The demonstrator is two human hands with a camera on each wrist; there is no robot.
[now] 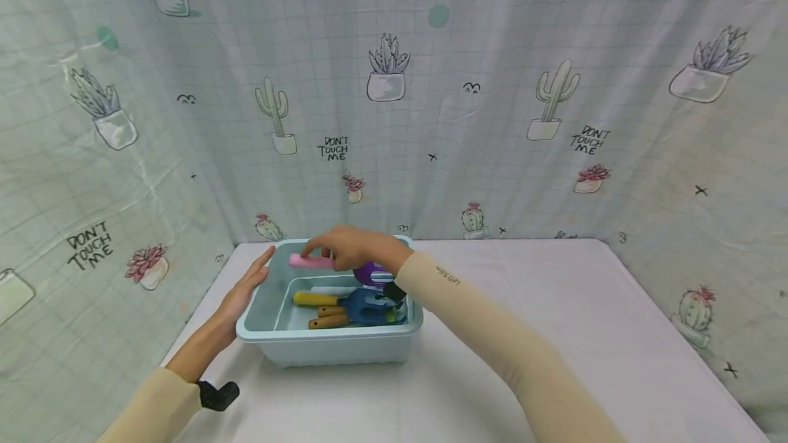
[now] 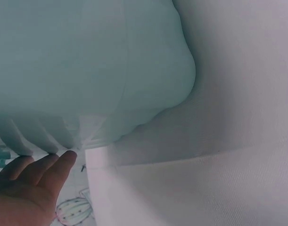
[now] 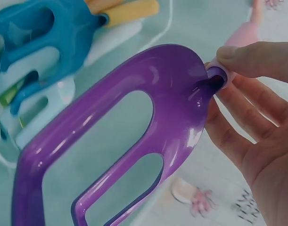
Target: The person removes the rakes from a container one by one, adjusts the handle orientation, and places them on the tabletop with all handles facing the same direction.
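Observation:
My right hand [image 1: 351, 246] pinches the pink handle of a purple hand rake [image 3: 179, 89] near where handle and head join. The rake is held over the far part of a pale blue plastic bin [image 1: 332, 349]; its head is partly hidden by my arm in the head view. My left hand [image 1: 240, 299] rests against the bin's left side with its fingers straight, fingertips right under the rim in the left wrist view. Inside the bin lie a blue rake-like tool [image 3: 70, 37] with a yellow handle [image 1: 315, 299] and tools with wooden handles [image 1: 329, 321].
The bin stands on a white-covered table [image 1: 523, 292], towards its left side. A cactus-print cloth [image 1: 431, 115] hangs behind and along both sides. Inside the bin, a pale tool head [image 3: 54, 99] lies partly under the blue one.

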